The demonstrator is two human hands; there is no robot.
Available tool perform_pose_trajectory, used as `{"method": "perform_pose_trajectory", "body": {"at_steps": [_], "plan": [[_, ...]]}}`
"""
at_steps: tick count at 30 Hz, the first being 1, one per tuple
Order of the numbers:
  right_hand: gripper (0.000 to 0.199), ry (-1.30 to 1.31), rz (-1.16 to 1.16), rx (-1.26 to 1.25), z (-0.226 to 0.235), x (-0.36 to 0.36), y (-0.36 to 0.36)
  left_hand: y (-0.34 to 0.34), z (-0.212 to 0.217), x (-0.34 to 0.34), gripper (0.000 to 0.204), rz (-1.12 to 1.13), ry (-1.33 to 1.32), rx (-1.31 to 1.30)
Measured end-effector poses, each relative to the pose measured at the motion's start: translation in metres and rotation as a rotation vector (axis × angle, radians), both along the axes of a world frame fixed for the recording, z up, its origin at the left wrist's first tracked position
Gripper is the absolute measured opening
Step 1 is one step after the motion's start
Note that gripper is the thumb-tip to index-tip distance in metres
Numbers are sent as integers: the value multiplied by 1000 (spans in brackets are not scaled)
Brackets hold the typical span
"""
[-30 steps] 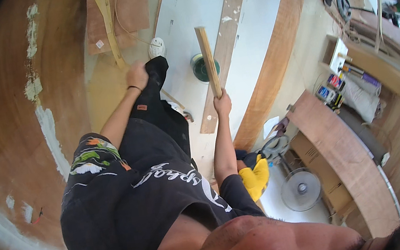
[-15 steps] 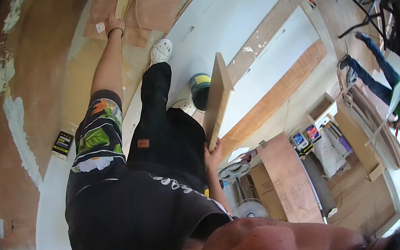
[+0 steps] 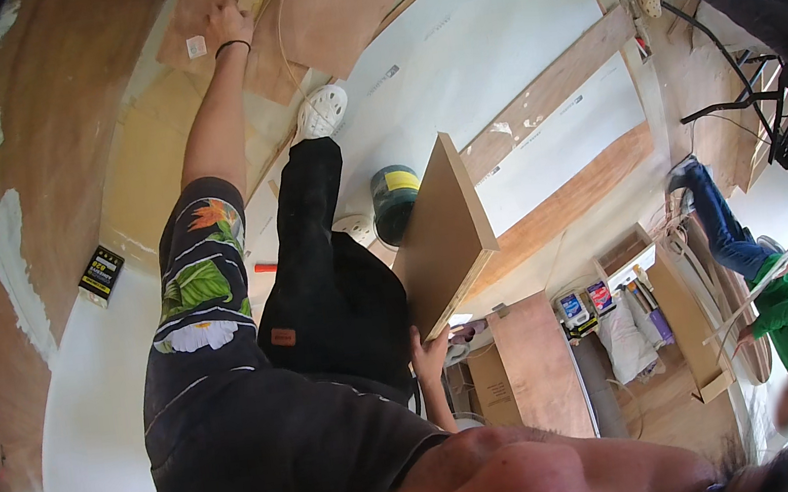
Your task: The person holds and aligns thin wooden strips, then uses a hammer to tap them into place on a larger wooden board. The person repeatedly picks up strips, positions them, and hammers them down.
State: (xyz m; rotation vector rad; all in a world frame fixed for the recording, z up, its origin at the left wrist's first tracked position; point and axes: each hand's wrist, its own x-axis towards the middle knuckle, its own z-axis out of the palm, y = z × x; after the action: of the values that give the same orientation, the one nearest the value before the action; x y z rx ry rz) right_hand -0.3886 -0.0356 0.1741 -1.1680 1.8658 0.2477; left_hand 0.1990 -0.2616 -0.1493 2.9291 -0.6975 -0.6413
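- Low in the middle of the frame, the right hand [image 3: 428, 356] has its fingers clamped on the near edge of a brown board [image 3: 444, 234].
- The board stands tilted in the centre of the frame, beside the black trousers [image 3: 330, 289]. It looks thick and stiff, so I'd expect no bending and a fair weight for one hand.
- Its broad face seems dry and smooth, probably not slippery. The raw edge and corners look the likeliest parts to chip.
- From where I stand, the low hold would leave the top wanting to tip; a hold midway along a long edge, or a hand at each end, ought to steady it better.
- Just past the board, partly covered by it, is a dark bucket [image 3: 395, 216]; I can't tell whether they touch.
- Farther off, at the upper left, the left hand [image 3: 229, 26] is stretched out over a thin wood sheet [image 3: 185, 20]. Whether its fingers are closed on anything, I can't tell.
- That sheet looks light and a little bendy, easiest lifted by an edge.
- Beyond, toward the upper right, a pale panel [image 3: 494, 24] lies flat.
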Motion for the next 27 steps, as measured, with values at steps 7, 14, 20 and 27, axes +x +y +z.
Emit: {"method": "perform_pose_trajectory", "body": {"at_steps": [7, 14, 20, 27], "plan": [[100, -281, -2, -246, 16, -5, -44, 0, -25, 20, 47, -130, 32, -197], [100, -450, -278, -296, 14, 12, -92, -15, -15, 18, 53, -96, 74, 56], [95, -440, -197, -412, 7, 30, -108, -5, 2, 26, 59, -19, 48, 118], [90, -387, -173, -570, -9, 45, -152, 2, 9, 14, 58, -9, -2, 19]]}}
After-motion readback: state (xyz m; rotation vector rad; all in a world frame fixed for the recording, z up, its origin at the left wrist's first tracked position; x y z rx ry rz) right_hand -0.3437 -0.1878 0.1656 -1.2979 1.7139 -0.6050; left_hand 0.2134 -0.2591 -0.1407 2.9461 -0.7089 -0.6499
